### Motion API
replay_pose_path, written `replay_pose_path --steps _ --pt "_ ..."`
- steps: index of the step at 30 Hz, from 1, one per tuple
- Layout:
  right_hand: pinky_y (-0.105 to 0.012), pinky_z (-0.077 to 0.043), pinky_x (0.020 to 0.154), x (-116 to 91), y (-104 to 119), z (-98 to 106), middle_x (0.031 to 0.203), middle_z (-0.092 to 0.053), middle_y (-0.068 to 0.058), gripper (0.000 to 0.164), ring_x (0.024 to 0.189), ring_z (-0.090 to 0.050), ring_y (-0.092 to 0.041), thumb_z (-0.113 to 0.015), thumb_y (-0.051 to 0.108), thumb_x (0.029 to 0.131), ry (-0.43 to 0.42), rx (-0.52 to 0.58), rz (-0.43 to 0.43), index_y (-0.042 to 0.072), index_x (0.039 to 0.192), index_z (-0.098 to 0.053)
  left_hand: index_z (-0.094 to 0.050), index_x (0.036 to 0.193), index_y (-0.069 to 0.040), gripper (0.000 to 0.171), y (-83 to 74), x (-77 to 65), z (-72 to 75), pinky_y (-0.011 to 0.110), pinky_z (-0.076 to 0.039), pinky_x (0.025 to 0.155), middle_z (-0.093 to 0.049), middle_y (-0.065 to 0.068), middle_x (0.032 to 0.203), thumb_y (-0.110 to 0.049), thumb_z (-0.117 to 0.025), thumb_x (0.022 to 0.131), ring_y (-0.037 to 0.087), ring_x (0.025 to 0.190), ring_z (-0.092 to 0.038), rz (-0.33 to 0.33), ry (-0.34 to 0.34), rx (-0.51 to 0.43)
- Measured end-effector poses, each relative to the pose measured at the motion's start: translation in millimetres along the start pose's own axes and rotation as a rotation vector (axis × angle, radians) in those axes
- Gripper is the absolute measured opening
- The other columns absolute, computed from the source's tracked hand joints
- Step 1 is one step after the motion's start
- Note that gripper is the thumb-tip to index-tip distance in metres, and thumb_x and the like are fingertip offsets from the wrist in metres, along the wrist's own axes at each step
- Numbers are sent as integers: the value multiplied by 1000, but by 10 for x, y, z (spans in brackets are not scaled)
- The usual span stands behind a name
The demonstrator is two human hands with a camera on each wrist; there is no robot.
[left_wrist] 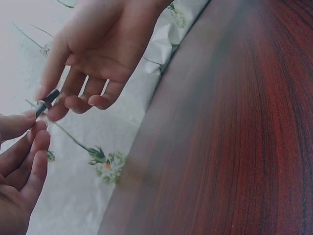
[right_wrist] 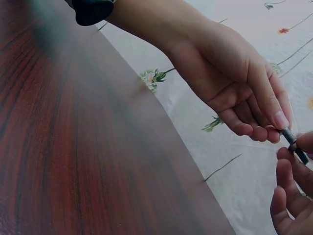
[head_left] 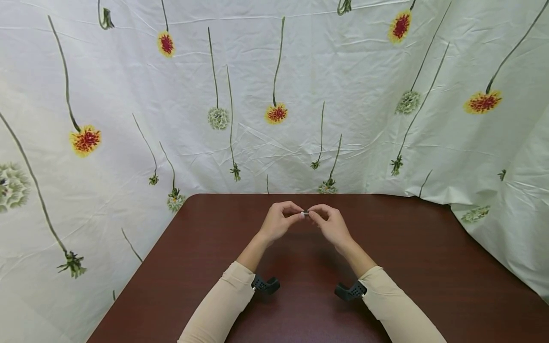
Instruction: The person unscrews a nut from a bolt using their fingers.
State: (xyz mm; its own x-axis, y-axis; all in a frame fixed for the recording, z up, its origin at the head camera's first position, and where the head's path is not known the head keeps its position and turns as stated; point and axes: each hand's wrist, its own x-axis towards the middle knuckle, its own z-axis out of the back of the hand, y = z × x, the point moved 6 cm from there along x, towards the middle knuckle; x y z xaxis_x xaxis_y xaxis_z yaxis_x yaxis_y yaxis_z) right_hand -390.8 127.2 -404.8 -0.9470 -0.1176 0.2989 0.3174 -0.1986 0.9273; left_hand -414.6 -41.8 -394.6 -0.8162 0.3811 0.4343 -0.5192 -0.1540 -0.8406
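We saw the left hand (head_left: 274,224) pinching one end of a small dark rod (left_wrist: 51,97), thumb against fingertips with no gap beyond the rod's own thickness. The right hand (head_left: 334,226) pinched it from the other side in the same way, its remaining fingers loosely bent. The rod, which we took for a bolt or screw, was up between the two sets of fingertips, tilted in both wrist views. About its middle we made out a ring-like piece (right_wrist: 292,146); whether that was a nut, or part of the rod itself, we could not tell.

We judged that the step in hand was fitting or turning these small parts against each other, and could not say whether they were going together or coming apart. The next move, in our judgement, called for one steady pinch and small twists from the other, with care not to drop the rod.

Farther out, we noted black bands (head_left: 267,286) at both wrists, pale sleeves (head_left: 226,301), the dark red-brown table (head_left: 231,233) below the hands, and a white cloth (head_left: 257,147) printed with flowers behind it. We found no brand, label or writing that we could read on any of them.
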Motion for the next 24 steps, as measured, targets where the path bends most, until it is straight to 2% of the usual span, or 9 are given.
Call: replay_pose_path --steps 3,6,9,11,13,16,19,24 --pt "-43 -54 84 -3 8 -13 120 -69 -18 25 101 -67 -30 -69 9 101 26 9 27 2 126 -66 -77 105 -2 10 4 5 0 36 -56 79 -77 11 99 -3 -76 94 31 94 -73 -1 -6 4" --pt "-50 -55 88 -9 6 -22 122 -68 -20 32 104 -67 -37 -68 12 102 37 30 12 2 132 -62 -77 104 -4 9 6 5 1 35 -55 78 -77 8 99 -4 -76 94 29 94 -72 2 -7 12" --pt "-52 -54 89 -5 -20 -23 113 -70 -20 30 103 -66 -43 -64 19 106 26 42 -25 -1 128 -65 -77 104 -5 10 2 2 1 36 -56 79 -77 7 100 -5 -76 95 25 93 -73 3 -6 14" --pt "-47 -56 86 2 -38 -17 107 -72 -20 28 102 -66 -45 -62 20 107 14 42 -34 -3 122 -68 -77 104 -5 10 3 -2 0 36 -56 79 -77 6 100 -5 -76 95 23 93 -73 5 -4 13" --pt "-44 -56 83 7 -42 -11 105 -72 -20 25 101 -66 -43 -63 17 106 11 39 -22 -4 118 -70 -77 105 -5 10 4 -3 -1 36 -56 79 -77 6 100 -5 -76 95 23 93 -73 5 -3 14" --pt "-42 -54 80 5 -25 2 113 -71 -19 21 100 -66 -37 -67 11 103 12 24 15 -2 119 -69 -77 104 -4 10 4 -2 -4 36 -56 78 -77 8 99 -5 -76 95 27 93 -73 3 -1 13" --pt "-46 -53 81 -3 3 4 121 -68 -18 25 101 -65 -31 -70 7 100 18 11 43 1 124 -66 -77 104 -4 9 -2 -1 -1 35 -56 77 -77 8 97 -5 -76 95 29 92 -72 2 -3 12" --pt "-54 -53 86 -5 15 5 118 -68 -20 28 97 -68 -28 -68 12 102 -3 15 20 3 128 -66 -77 104 -6 10 -4 2 7 35 -56 77 -77 3 96 -6 -77 94 23 90 -72 -1 -7 17"
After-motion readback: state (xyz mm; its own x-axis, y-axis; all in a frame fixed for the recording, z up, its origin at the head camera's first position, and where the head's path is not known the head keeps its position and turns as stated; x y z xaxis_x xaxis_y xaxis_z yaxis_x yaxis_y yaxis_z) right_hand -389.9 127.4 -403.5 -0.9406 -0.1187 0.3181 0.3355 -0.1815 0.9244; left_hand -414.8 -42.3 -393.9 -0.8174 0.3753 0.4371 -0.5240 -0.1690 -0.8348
